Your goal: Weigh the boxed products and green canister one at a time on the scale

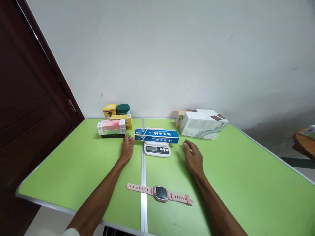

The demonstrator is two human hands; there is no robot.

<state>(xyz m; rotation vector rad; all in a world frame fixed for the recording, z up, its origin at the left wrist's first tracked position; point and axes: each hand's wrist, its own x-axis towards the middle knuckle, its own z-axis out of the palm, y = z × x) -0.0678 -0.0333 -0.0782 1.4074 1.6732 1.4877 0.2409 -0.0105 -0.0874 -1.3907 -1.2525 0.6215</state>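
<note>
A long blue toothpaste box [157,133] lies across the top of a white kitchen scale [157,149], its ends overhanging both sides. The scale's small display looks dark. My left hand [127,148] is just off the box's left end, close to a stack of small cartons [112,127]; its fingers are apart and nothing is in them. On the other side, my right hand [194,157] rests a little away from the box's right end, loosely bent and holding nothing. Between my forearms a pink smartwatch [161,193] lies flat with its strap stretched out.
Behind the cartons stand a yellow box [110,110] and a green-lidded jar [123,108] against the wall. At the back right is a large white box [203,125] beside an orange carton [180,118]. A metal seam [144,209] divides the green table [246,183].
</note>
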